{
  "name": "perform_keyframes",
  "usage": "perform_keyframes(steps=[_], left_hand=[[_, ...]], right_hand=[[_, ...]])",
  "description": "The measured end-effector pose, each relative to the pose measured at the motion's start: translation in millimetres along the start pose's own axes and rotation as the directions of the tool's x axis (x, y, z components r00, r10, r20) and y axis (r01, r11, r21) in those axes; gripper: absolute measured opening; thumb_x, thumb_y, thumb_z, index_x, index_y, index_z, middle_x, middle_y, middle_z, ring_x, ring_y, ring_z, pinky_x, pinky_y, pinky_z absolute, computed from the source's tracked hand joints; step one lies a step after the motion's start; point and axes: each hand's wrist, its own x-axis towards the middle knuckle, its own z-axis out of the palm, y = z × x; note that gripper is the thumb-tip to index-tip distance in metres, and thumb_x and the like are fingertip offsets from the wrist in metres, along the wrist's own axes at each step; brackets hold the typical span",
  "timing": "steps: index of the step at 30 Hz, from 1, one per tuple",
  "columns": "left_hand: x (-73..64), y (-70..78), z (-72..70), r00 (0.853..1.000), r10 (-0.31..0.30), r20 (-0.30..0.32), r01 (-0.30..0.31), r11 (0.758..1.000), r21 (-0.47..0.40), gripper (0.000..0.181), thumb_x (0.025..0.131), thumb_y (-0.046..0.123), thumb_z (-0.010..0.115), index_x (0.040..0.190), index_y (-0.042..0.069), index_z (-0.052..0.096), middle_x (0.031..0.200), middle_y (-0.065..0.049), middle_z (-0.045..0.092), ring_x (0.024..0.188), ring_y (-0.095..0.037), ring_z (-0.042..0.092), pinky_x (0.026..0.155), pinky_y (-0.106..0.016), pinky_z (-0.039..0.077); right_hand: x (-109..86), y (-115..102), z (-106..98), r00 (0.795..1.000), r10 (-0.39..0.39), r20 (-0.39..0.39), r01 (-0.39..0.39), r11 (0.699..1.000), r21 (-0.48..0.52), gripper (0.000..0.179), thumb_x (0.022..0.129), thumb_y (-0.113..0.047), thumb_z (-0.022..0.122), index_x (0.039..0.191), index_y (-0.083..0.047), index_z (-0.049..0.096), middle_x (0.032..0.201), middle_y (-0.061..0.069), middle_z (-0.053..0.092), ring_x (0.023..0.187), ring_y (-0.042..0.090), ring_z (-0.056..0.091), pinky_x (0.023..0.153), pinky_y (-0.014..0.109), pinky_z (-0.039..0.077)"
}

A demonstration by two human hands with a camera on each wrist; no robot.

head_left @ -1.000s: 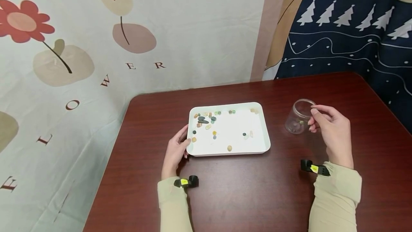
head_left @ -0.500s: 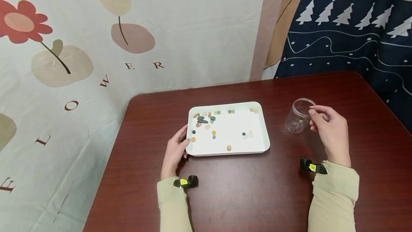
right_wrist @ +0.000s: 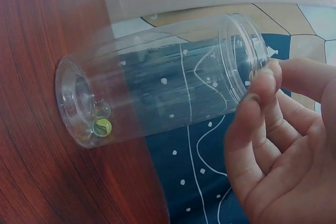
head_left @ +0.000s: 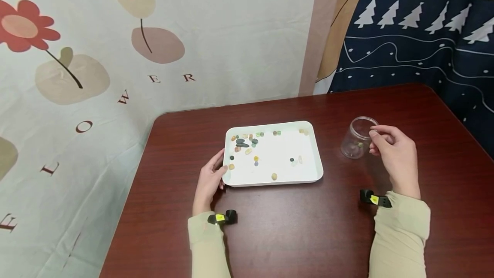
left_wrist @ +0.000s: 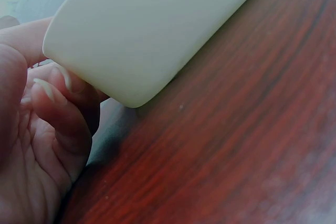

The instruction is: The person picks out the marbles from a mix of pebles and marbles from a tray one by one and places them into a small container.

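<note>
We see the fingers of the right hand pinching the rim of a clear jar, a yellow-green marble at its bottom. The left hand grips the near left corner of a white tray, where coloured stones lie scattered. Jar and tray sit apart on the reddish-brown surface.

white tray chopped off up top in the left wrist view, pebbly bits way too tiny to ID, clear jar rim partly hidden behind the right hand, red flower cropped at left
</note>
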Motion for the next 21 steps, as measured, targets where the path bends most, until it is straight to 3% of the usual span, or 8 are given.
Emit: perform_keyframes(steps=[7,21], left_hand=[[4.9,-10.4,0.4,0.999,0.025,-0.026,-0.025,1.0,0.006,0.051,0.086,0.013,0.057,0.131,0.036,0.048,0.133,0.004,0.051,0.039,-0.012,0.04,0.035,-0.026,0.04],[4.6,-6.2,0.8,1.0,0.001,-0.02,-0.001,1.0,-0.002,0.052,0.086,0.011,0.057,0.132,0.033,0.047,0.134,0.002,0.05,0.038,-0.012,0.04,0.035,-0.026,0.04]], right_hand=[[0.9,-1.2,-0.7,1.0,-0.002,0.021,0.002,1.0,-0.004,0.039,0.087,-0.031,0.06,0.118,-0.009,0.057,0.071,-0.011,0.063,0.061,0.006,0.06,0.059,0.015,0.052],[0.9,-0.1,-0.4,1.0,-0.008,0.022,0.008,1.0,0.021,0.039,0.086,-0.029,0.062,0.118,-0.007,0.057,0.071,-0.009,0.064,0.06,0.005,0.061,0.059,0.015,0.052]])
